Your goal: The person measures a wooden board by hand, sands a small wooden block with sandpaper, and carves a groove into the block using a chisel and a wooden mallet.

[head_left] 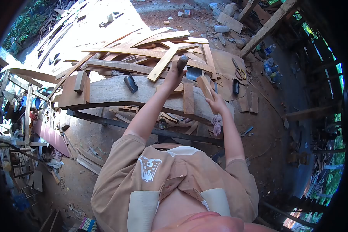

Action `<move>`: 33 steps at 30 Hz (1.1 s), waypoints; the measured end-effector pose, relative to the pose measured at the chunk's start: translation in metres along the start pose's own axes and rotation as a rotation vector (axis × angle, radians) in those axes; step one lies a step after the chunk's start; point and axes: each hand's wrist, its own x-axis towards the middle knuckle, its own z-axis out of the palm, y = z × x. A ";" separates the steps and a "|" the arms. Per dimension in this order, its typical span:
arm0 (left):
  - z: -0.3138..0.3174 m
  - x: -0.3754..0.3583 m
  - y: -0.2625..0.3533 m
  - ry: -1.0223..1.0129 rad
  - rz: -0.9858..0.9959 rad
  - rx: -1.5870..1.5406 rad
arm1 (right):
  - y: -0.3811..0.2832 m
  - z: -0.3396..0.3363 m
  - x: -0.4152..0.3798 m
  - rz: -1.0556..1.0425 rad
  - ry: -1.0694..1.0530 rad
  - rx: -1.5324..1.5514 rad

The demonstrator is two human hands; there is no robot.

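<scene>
My left hand (174,76) reaches far out over the bench and is closed around a dark, rounded tool end (182,62). The kind of tool cannot be made out. A dark curved metal piece (194,73) is just right of that hand. Nearer to me on the right, my right hand (218,104) grips a wooden block (205,87), which tilts up and away to the left. Under both hands lies a thick, pale wooden slab (116,89) forming the bench top. A short board (188,98) rests across its near edge between my arms.
Long wooden strips (143,52) are piled beyond the slab. Another dark curved metal piece (130,83) lies left of my left arm. Scissors (239,70) with orange handles lie at the right, above a pink cloth (217,124). A slanted post (268,27) stands back right.
</scene>
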 end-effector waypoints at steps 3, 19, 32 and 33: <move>0.002 0.002 -0.001 0.009 -0.029 -0.010 | -0.060 -0.078 0.002 -0.338 0.265 0.101; -0.003 0.000 -0.006 0.029 0.024 -0.041 | -0.185 -0.149 -0.028 -0.691 0.682 0.033; -0.001 -0.001 -0.005 0.000 0.005 -0.058 | -0.169 -0.130 -0.053 -0.449 0.142 0.043; -0.002 -0.001 -0.003 -0.001 0.013 -0.044 | -0.165 -0.119 -0.052 -0.444 0.145 0.043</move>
